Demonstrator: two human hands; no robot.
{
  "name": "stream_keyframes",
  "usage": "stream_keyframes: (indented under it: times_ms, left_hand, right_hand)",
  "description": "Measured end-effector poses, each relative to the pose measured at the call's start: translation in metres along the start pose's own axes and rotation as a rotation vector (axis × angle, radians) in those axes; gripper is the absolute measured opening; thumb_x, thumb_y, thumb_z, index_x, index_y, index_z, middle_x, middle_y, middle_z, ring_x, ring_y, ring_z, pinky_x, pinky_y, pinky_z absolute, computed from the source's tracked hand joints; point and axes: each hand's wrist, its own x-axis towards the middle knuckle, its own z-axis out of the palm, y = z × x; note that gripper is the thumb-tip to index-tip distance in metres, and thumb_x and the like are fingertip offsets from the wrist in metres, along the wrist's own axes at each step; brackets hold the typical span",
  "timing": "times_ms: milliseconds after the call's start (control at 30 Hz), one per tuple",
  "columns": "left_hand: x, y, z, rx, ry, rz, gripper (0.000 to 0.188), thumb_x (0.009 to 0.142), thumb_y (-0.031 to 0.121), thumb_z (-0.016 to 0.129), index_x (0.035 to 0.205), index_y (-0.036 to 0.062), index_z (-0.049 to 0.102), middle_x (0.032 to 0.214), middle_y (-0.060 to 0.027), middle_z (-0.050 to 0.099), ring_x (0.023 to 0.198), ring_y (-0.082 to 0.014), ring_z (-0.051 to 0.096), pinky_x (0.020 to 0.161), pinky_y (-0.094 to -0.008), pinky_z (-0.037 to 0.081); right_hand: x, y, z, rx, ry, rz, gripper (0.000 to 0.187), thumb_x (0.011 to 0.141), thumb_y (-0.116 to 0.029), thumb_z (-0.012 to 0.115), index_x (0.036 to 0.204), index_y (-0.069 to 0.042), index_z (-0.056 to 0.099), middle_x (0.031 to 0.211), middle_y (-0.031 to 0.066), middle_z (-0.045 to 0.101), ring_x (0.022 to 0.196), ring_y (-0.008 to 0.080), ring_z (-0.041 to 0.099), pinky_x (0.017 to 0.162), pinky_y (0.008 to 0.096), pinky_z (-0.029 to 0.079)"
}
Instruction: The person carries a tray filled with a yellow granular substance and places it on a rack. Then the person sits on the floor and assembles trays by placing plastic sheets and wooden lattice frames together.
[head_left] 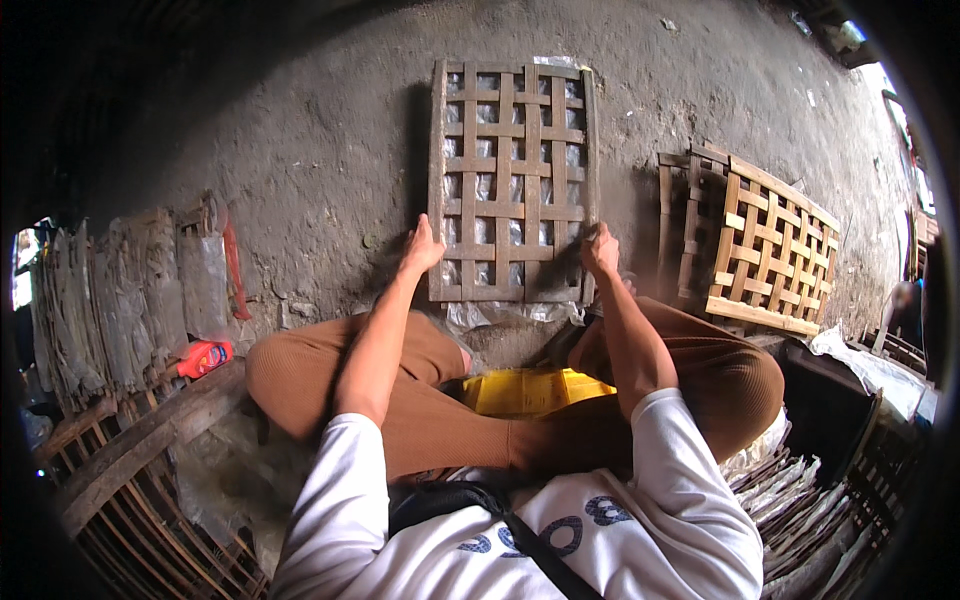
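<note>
Upright in front of me is a woven bamboo lattice panel (512,210), greyish brown, with long side rails and clear plastic sheeting showing through its square gaps. My left hand (424,245) is closed on the lower part of its left rail. On the opposite side, my right hand (601,252) grips the right rail at about the same height. Crumpled plastic (500,316) sticks out beneath the panel's near edge. Both sets of fingers are partly hidden behind the rails.
Several lattice panels (772,240), one pale and others darker, stand at the right. Plastic-covered panels (130,300) stack at the left, near a red packet (204,358). A yellow object (535,391) lies between my legs. Slatted racks (150,500) fill the lower left.
</note>
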Motion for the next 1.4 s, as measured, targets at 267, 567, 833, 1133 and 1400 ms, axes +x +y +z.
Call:
stream_keyframes:
  times_ms: [267, 567, 833, 1133, 1400]
  left_hand:
    - [-0.003, 0.004, 0.004, 0.012, -0.021, -0.021, 0.089, 0.075, 0.019, 0.068, 0.144, 0.0003, 0.015, 0.14, -0.0242, 0.037, 0.127, -0.0393, 0.04, 0.107, -0.0401, 0.034]
    - [-0.01, 0.005, 0.019, 0.141, 0.081, 0.004, 0.081, 0.074, 0.014, 0.07, 0.14, 0.0017, 0.023, 0.131, -0.0281, 0.045, 0.122, -0.0397, 0.044, 0.103, -0.0424, 0.039]
    - [-0.013, -0.004, 0.013, 0.11, 0.07, -0.05, 0.077, 0.074, 0.01, 0.068, 0.139, 0.0027, 0.026, 0.128, -0.0292, 0.046, 0.119, -0.0408, 0.047, 0.101, -0.0432, 0.041]
    - [-0.022, 0.022, 0.024, 0.133, 0.054, -0.179, 0.077, 0.072, 0.005, 0.07, 0.136, 0.0024, 0.028, 0.13, -0.0267, 0.044, 0.118, -0.0396, 0.048, 0.099, -0.0436, 0.043]
    - [-0.022, 0.019, 0.017, 0.099, 0.052, -0.161, 0.079, 0.072, 0.007, 0.069, 0.139, 0.0025, 0.027, 0.127, -0.0281, 0.047, 0.119, -0.0384, 0.049, 0.099, -0.0425, 0.042]
  right_hand:
    - [0.005, 0.022, 0.005, 0.038, 0.066, -0.128, 0.027, 0.079, -0.015, 0.052, 0.104, -0.005, 0.054, 0.093, 0.0282, 0.063, 0.091, 0.0476, 0.058, 0.081, 0.051, 0.047]
    - [-0.001, 0.017, -0.002, 0.056, -0.002, -0.03, 0.027, 0.078, -0.013, 0.054, 0.103, -0.004, 0.053, 0.096, 0.0273, 0.062, 0.096, 0.046, 0.057, 0.082, 0.0484, 0.046]
    - [-0.015, 0.017, 0.01, 0.079, 0.091, -0.105, 0.027, 0.077, -0.012, 0.053, 0.102, -0.002, 0.051, 0.094, 0.0291, 0.062, 0.093, 0.0467, 0.058, 0.083, 0.049, 0.045]
    - [-0.013, 0.028, 0.008, 0.103, 0.042, -0.084, 0.031, 0.075, -0.01, 0.055, 0.104, 0.0, 0.05, 0.093, 0.0302, 0.061, 0.092, 0.0468, 0.059, 0.082, 0.049, 0.046]
    - [-0.012, 0.028, 0.011, 0.066, 0.111, -0.191, 0.036, 0.072, -0.006, 0.058, 0.106, -0.001, 0.05, 0.092, 0.028, 0.061, 0.091, 0.0458, 0.058, 0.08, 0.0493, 0.046]
